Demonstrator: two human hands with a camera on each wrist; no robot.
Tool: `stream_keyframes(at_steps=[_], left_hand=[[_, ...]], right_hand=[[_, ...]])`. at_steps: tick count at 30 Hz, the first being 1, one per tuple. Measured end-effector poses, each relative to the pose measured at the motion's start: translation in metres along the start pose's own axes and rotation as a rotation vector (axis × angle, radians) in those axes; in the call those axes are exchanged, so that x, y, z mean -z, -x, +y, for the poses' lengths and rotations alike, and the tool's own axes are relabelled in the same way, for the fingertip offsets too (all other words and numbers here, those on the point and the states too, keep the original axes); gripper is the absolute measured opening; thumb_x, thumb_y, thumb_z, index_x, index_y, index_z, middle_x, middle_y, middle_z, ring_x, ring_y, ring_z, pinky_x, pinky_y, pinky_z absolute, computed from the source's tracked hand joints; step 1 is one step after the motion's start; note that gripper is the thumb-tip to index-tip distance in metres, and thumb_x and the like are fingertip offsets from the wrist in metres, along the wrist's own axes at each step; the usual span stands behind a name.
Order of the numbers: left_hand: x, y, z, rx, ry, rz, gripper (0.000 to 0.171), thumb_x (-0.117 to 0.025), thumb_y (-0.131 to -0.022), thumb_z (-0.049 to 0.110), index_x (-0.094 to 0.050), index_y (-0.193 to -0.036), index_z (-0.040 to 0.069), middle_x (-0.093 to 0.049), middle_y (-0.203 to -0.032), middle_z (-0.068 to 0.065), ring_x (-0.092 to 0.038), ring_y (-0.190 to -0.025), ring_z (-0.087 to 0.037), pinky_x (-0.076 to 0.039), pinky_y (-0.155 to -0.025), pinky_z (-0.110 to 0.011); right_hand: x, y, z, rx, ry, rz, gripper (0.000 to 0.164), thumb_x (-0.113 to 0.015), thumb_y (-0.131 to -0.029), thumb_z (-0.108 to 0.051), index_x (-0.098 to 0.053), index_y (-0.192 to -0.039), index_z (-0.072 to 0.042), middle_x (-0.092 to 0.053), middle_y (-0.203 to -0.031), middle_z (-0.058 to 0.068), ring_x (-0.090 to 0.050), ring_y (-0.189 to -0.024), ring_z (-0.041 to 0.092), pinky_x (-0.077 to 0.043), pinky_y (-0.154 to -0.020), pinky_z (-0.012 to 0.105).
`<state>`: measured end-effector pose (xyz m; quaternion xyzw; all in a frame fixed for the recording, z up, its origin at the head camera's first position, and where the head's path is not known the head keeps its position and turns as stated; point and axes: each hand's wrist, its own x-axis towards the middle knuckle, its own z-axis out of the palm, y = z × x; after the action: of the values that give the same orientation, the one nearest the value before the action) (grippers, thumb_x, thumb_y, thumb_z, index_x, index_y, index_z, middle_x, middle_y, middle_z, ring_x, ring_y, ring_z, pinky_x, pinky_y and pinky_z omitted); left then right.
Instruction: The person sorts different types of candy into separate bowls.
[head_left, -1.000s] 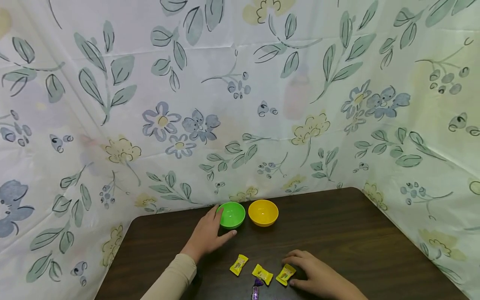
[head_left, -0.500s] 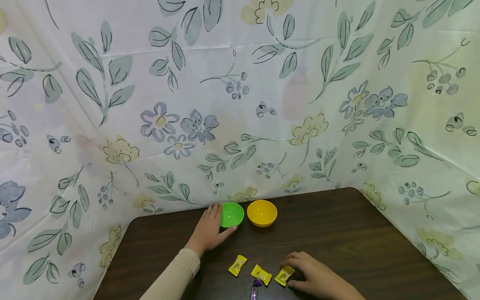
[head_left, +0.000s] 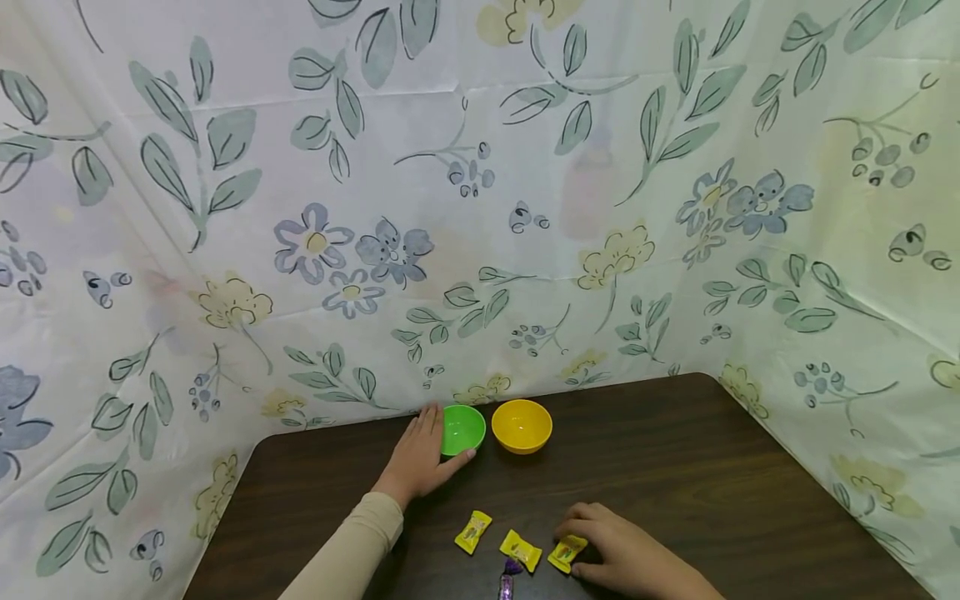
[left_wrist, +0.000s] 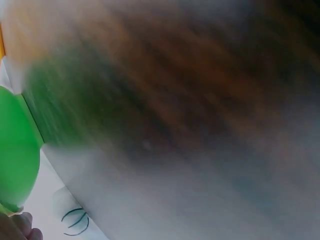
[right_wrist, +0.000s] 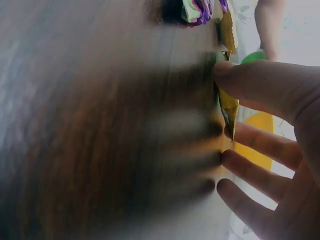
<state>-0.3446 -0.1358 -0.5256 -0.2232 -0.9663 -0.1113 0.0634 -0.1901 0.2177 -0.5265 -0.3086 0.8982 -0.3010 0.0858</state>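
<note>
My left hand (head_left: 415, 462) lies along the left side of a small green bowl (head_left: 465, 430), its fingers extended and the thumb reaching across the front near the rim. In the left wrist view, fingertips (left_wrist: 25, 225) sit right at the edge of that bowl. On the right, my right hand (head_left: 611, 546) pinches a yellow-wrapped candy (head_left: 564, 553) between thumb and index finger, low over the tabletop. The right wrist view has the thumb at one end of the wrapper (right_wrist: 229, 110) and the index fingertip at the other; the remaining fingers are spread.
A yellow bowl (head_left: 522, 427) stands just right of the green one. Two more yellow candies (head_left: 473, 532) and a purple-wrapped candy (head_left: 506, 583) lie on the dark wooden table (head_left: 675, 475). Floral cloth (head_left: 450, 208) hangs behind the table.
My left fingers have shifted from the green bowl's rim to lie flatter along its left side. My right fingers have drawn in over the yellow candy. The bowls and other candies hold their places.
</note>
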Motion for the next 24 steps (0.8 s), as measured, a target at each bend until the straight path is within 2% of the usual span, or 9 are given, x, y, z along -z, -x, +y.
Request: stream_keyframes(at_steps=[10,24], left_hand=[[-0.0023,-0.0036,0.0023,0.009,-0.029,-0.004,0.113,-0.035,-0.098,0.084,-0.023,-0.167,-0.005,-0.023,-0.175,-0.024,-0.026,-0.163,-0.039,-0.027,-0.131,-0.054],[-0.0009,-0.0059,0.0075,0.044,-0.018,-0.017,0.113,-0.039,-0.098,0.082,-0.025,-0.165,-0.007,-0.025,-0.174,-0.025,-0.027,-0.162,-0.04,-0.027,-0.131,-0.055]], right_hand=[[0.0001,-0.003,-0.0008,0.018,0.092,-0.012,0.023,-0.08,-0.096,-0.034,-0.075,-0.119,-0.034,-0.06,-0.11,-0.021,-0.052,-0.099,-0.001,-0.054,-0.079,0.027],[0.0001,-0.002,-0.0047,0.034,0.055,0.025,0.021,-0.081,-0.095,-0.026,-0.073,-0.113,-0.033,-0.062,-0.108,-0.021,-0.054,-0.099,0.0,-0.054,-0.079,0.026]])
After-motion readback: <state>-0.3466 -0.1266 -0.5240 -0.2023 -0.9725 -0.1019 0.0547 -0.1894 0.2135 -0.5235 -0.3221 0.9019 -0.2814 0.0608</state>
